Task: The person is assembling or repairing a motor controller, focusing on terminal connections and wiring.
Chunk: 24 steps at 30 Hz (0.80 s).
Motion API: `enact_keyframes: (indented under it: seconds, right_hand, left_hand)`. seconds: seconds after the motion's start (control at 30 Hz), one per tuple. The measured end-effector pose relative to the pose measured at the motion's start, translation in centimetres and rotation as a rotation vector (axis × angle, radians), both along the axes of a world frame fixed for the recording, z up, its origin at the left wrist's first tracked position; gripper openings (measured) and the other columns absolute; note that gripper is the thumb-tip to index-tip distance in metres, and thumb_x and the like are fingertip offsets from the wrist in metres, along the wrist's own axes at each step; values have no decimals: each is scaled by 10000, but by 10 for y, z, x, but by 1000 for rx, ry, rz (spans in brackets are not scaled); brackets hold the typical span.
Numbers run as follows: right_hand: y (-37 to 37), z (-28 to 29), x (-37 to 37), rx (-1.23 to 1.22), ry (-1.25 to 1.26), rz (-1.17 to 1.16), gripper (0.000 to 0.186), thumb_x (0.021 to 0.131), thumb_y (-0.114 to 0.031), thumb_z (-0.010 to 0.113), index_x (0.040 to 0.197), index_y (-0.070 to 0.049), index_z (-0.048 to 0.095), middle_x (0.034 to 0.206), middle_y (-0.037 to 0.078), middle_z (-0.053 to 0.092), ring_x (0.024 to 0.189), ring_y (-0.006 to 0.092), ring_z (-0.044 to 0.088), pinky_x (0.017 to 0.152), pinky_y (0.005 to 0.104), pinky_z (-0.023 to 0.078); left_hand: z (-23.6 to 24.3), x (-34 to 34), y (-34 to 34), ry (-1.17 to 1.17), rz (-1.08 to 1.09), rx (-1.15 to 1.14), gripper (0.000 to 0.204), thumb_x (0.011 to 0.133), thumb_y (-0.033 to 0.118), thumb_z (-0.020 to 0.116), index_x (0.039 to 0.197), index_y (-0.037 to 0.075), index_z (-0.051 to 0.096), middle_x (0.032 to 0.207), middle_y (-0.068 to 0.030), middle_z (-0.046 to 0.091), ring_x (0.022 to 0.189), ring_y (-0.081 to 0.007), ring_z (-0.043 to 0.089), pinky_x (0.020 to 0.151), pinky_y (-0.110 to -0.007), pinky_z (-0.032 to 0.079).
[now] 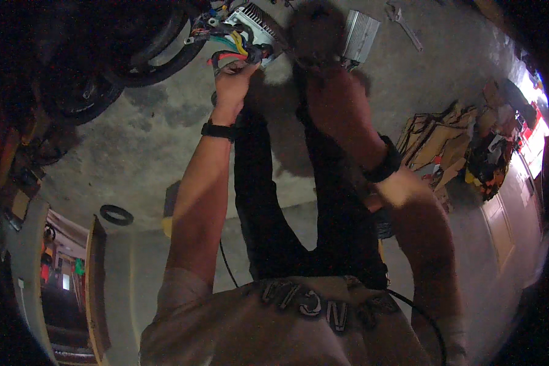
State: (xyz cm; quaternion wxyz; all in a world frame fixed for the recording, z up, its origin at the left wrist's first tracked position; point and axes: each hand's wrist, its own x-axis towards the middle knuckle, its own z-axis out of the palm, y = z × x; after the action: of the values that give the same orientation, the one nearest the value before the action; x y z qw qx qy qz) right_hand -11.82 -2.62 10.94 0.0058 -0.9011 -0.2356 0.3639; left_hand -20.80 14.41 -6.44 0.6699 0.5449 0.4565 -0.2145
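Note:
My left hand [233, 90] is closed on a bundle of wires [236, 46], with red, yellow and green ones among dark leads. Connectors and bare lugs stick out at its far side. The bundle lies against a silver finned controller box [255, 19]. My right hand [338, 100] is in deep shadow, curled at a dark rounded object [316, 30] just beyond it. That object is too dark and blurred to name, and it hides part of the floor behind. To its right lies a second silver finned box [361, 35].
A wrench [407, 29] lies on the concrete floor [146, 146] at the far right. Dark tyres [155, 73] stand at the far left. Flattened cardboard [436, 137] is piled on the right. A small tyre [116, 215] and an open doorway [67, 274] are at the lower left.

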Motion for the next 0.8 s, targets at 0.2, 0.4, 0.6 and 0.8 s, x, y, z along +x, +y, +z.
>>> enact_keyframes:
  seconds: [0.2, 0.4, 0.6, 0.8]
  right_hand:
    - [-39, -34, -9, 525, -91, -280, 194, 833, -142, 664, 1002, -48, 673, 889, 171, 698, 852, 339, 690, 680, 436, 551]
    - [-26, -2, -9, 449, 229, -825, 221, 842, -83, 635, 1051, -45, 693, 948, 179, 702, 837, 375, 681, 695, 438, 525]
    - [-25, 2, -17, 227, -137, -10, 296, 911, -123, 560, 1194, -52, 616, 1054, 197, 644, 838, 352, 677, 704, 470, 563]
    - [-7, -9, -23, 187, -114, -281, 281, 916, -159, 556, 1166, -64, 642, 908, 198, 655, 744, 359, 678, 661, 459, 557]
  left_hand:
    - [13, 6, -2, 20, 78, -59, 343, 801, 178, 830, 632, 166, 532, 598, 71, 474, 495, -71, 376, 479, -283, 274]
    - [9, 1, 0, -63, 68, -27, 169, 818, 141, 814, 734, 75, 682, 665, 72, 548, 589, -51, 431, 549, -255, 325]
    - [10, 2, 0, 21, 71, -77, 166, 824, 125, 810, 733, 68, 683, 671, 74, 549, 601, -50, 444, 553, -252, 330]
    - [15, 3, -3, -31, 65, -51, 190, 827, 135, 809, 717, 82, 664, 656, 71, 534, 573, -51, 418, 539, -255, 311]
